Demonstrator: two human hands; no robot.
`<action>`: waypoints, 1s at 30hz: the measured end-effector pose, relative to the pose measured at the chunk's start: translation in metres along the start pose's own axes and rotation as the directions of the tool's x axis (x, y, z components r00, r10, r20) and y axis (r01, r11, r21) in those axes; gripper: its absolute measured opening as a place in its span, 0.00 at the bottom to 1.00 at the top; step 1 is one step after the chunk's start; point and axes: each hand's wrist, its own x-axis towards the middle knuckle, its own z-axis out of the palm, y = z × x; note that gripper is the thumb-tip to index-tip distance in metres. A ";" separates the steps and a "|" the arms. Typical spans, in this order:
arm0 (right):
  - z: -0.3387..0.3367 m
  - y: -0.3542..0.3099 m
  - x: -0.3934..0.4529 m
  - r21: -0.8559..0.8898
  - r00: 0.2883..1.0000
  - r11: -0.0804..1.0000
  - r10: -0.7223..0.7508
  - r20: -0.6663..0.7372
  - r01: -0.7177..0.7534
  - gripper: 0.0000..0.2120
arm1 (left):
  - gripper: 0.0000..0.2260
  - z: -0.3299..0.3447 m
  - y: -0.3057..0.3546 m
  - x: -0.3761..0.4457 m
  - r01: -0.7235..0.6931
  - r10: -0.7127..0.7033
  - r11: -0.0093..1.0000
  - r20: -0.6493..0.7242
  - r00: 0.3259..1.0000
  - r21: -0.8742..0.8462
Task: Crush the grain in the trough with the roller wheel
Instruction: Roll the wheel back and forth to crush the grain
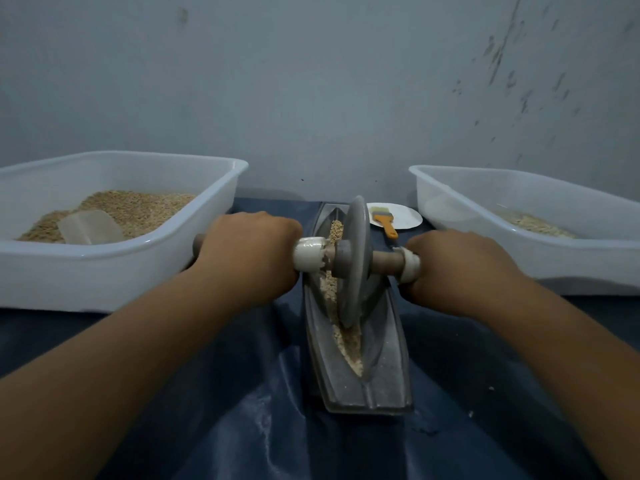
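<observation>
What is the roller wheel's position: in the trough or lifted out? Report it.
In. The roller wheel stands on edge inside the trough, its lower rim down among the grain.

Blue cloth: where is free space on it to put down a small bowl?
Bare blue cloth lies under the arms, either side of the trough. Behind, it is crowded: left tub, right tub, and plate with brush.
</observation>
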 end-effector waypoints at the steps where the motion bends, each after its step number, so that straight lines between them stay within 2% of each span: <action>1: -0.002 0.000 -0.009 -0.034 0.999 0.999 -0.015 -0.043 0.013 0.10 | 0.08 0.001 -0.003 -0.007 -0.002 0.002 1.000 -0.029 1.000 -0.001; 3: -0.008 0.001 -0.028 -0.116 0.992 0.992 -0.057 -0.114 0.044 0.11 | 0.13 0.001 -0.007 -0.026 -0.056 0.057 0.998 -0.162 0.985 0.014; 5: -0.011 0.001 -0.037 -0.161 0.984 0.985 -0.093 -0.154 0.068 0.11 | 0.16 0.003 -0.012 -0.040 -0.161 0.177 0.984 -0.341 0.923 0.075; 6: -0.012 0.002 -0.035 -0.156 0.982 0.985 -0.098 -0.161 0.073 0.11 | 0.17 0.004 -0.015 -0.040 -0.185 0.206 0.978 -0.377 0.903 0.093; 8: -0.009 0.001 -0.023 -0.095 0.989 0.993 -0.078 -0.123 0.067 0.10 | 0.18 0.004 -0.015 -0.032 -0.148 0.160 0.987 -0.289 0.944 0.063; 10: -0.003 -0.001 -0.003 -0.036 0.998 0.998 -0.048 -0.037 0.047 0.09 | 0.13 0.008 -0.011 -0.012 -0.054 0.053 0.998 -0.112 0.992 -0.015; 12: 0.001 -0.003 0.015 -0.005 0.999 1.000 -0.027 0.024 0.027 0.09 | 0.10 0.012 -0.008 0.006 -0.015 0.013 0.998 -0.023 1.000 -0.055; 15: 0.001 -0.003 0.017 -0.018 1.000 1.000 -0.023 0.008 0.023 0.09 | 0.09 0.011 -0.005 0.007 -0.026 0.025 0.998 -0.020 0.999 -0.050; 17: 0.000 -0.002 0.000 -0.064 0.997 0.997 -0.039 -0.063 0.035 0.10 | 0.10 0.010 -0.008 -0.007 -0.009 0.007 0.999 -0.053 0.999 -0.038; 20: 0.000 0.001 -0.031 -0.185 0.973 0.981 -0.102 -0.208 0.063 0.14 | 0.15 0.009 -0.011 -0.032 -0.086 0.082 0.996 -0.232 0.969 -0.004; 22: -0.002 0.003 -0.031 -0.172 0.974 0.984 -0.086 -0.208 0.050 0.13 | 0.17 0.010 -0.014 -0.035 -0.130 0.137 0.991 -0.333 0.933 0.042; 23: -0.002 0.002 -0.026 -0.129 0.981 0.991 -0.067 -0.180 0.043 0.13 | 0.17 0.008 -0.012 -0.031 -0.114 0.123 0.992 -0.299 0.946 0.048; 25: 0.002 -0.001 -0.010 -0.048 0.995 0.999 -0.023 -0.094 0.019 0.11 | 0.14 0.006 -0.007 -0.015 -0.031 0.031 1.000 -0.120 0.992 0.000; 27: 0.006 -0.004 0.009 -0.024 0.999 1.000 0.000 -0.032 0.000 0.09 | 0.10 0.008 -0.005 0.004 0.019 -0.019 0.999 -0.007 1.000 -0.039; 30: 0.006 -0.006 0.017 -0.041 0.999 0.999 -0.002 -0.044 0.000 0.08 | 0.08 0.009 -0.003 0.008 0.001 -0.001 0.999 0.017 1.000 -0.055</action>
